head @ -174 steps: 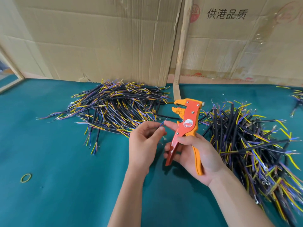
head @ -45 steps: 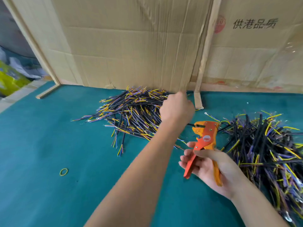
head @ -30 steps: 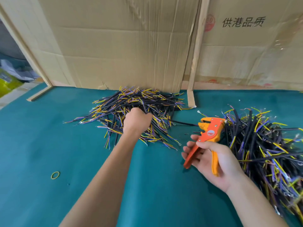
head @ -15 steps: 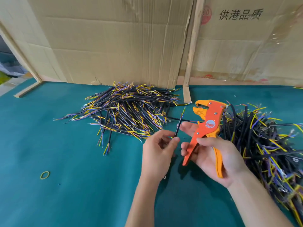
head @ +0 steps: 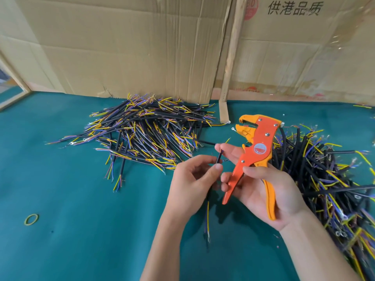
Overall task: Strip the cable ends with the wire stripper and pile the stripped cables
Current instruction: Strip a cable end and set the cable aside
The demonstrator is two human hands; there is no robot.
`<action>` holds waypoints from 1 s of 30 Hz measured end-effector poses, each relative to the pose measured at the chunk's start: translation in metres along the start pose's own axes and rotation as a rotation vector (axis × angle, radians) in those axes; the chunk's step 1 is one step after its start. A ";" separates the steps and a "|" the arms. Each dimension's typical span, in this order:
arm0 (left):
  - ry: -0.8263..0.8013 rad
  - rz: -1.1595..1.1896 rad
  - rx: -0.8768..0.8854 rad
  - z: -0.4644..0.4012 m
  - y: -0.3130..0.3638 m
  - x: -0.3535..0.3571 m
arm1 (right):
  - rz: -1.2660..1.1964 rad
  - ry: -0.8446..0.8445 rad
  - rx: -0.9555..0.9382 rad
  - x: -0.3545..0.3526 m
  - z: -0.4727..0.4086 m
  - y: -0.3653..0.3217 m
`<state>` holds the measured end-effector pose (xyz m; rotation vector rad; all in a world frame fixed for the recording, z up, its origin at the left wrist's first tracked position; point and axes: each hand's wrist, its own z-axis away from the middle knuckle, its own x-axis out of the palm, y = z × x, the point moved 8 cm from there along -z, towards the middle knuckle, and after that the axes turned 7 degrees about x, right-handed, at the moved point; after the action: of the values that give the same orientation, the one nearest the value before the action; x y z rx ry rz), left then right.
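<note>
Left hand (head: 189, 180) pinches a black cable (head: 218, 158) between thumb and fingers, held above the green table (head: 81, 230). Right hand (head: 261, 191) grips the orange wire stripper (head: 254, 151), head upward, between two cable piles (head: 146, 132).

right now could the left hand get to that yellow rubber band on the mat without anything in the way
Probably yes. The rubber band lies alone on the green mat, on the left hand's side with only bare mat between them. But that hand is pinching a black cable, so it would have to drop it or pick with spare fingers.
</note>
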<state>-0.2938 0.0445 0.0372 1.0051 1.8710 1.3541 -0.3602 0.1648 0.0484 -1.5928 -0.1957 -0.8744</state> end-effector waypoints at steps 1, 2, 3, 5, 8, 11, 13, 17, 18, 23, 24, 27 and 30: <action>0.016 0.036 -0.006 -0.001 -0.001 -0.001 | 0.017 -0.010 0.009 0.001 -0.001 0.002; 0.035 0.063 -0.012 -0.001 -0.001 -0.002 | 0.025 -0.017 0.019 0.002 -0.001 0.004; 0.050 0.092 -0.022 -0.001 -0.002 -0.003 | 0.027 -0.015 0.026 0.003 -0.002 0.006; 0.067 0.140 -0.035 -0.002 -0.004 -0.004 | 0.016 0.001 0.032 0.002 -0.003 0.008; 0.087 0.146 -0.043 -0.001 -0.006 -0.005 | -0.003 -0.003 0.033 0.003 -0.003 0.010; 0.081 0.149 -0.050 -0.002 -0.007 -0.006 | 0.006 -0.004 0.035 0.003 -0.004 0.011; 0.086 0.140 -0.042 -0.003 -0.008 -0.008 | 0.005 -0.003 0.040 0.003 -0.004 0.012; 0.093 0.157 -0.036 -0.003 -0.007 -0.007 | -0.021 -0.032 0.044 0.007 -0.004 0.014; 0.100 0.166 -0.041 -0.003 -0.007 -0.006 | -0.028 -0.049 0.044 0.008 -0.004 0.014; 0.129 0.232 -0.083 -0.002 -0.010 -0.004 | -0.113 -0.087 0.043 0.015 -0.005 0.017; 0.133 0.241 -0.088 -0.002 -0.010 -0.004 | -0.129 -0.086 0.040 0.015 -0.005 0.017; 0.136 0.278 -0.119 -0.001 -0.009 -0.001 | -0.142 -0.084 0.044 0.016 -0.006 0.019; 0.145 0.405 -0.183 0.001 -0.010 0.004 | -0.130 -0.077 0.046 0.018 -0.007 0.019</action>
<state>-0.2980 0.0466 0.0268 1.2635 1.6597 1.8397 -0.3395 0.1478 0.0442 -1.5860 -0.3750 -0.9023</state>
